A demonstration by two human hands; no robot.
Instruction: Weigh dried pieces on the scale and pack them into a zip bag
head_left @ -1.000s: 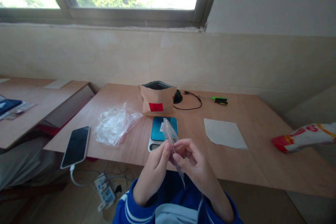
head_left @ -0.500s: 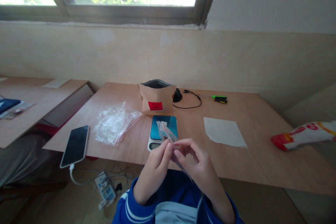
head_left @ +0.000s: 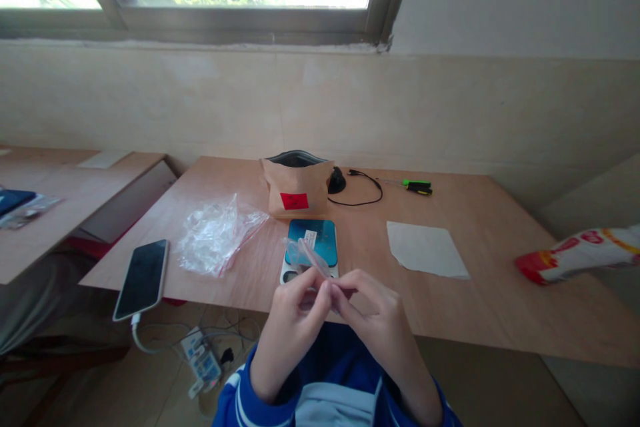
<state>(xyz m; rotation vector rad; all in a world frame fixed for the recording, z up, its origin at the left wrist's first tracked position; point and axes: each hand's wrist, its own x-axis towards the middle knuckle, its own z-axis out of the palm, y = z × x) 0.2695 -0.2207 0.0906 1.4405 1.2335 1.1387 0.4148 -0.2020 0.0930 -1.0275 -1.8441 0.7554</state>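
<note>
Between my two hands is a small clear zip bag (head_left: 300,252) with a reddish seal line, its free end sticking out over the scale. My left hand (head_left: 295,320) pinches it with thumb and forefinger. Right beside it, my right hand (head_left: 373,310) pinches the same bag, fingertips touching the left ones. What the bag contains is hidden by my fingers. Just beyond them lies a small kitchen scale (head_left: 325,237) with a blue top and a white label. Behind the scale stands a brown paper pouch (head_left: 280,180), open at the top, with a red sticker.
A heap of clear plastic bags (head_left: 210,237) lies left of the scale. A phone (head_left: 143,273) on a charging cable overhangs the front edge. Behind are a black cable (head_left: 377,187) and screwdrivers (head_left: 417,185). Rightward lie a white paper sheet (head_left: 425,250) and a red-white packet (head_left: 575,253).
My hands have drawn closer together at the bag, fingertips now meeting. The bag's free end has swung a little left and lower, baring the scale's label.
</note>
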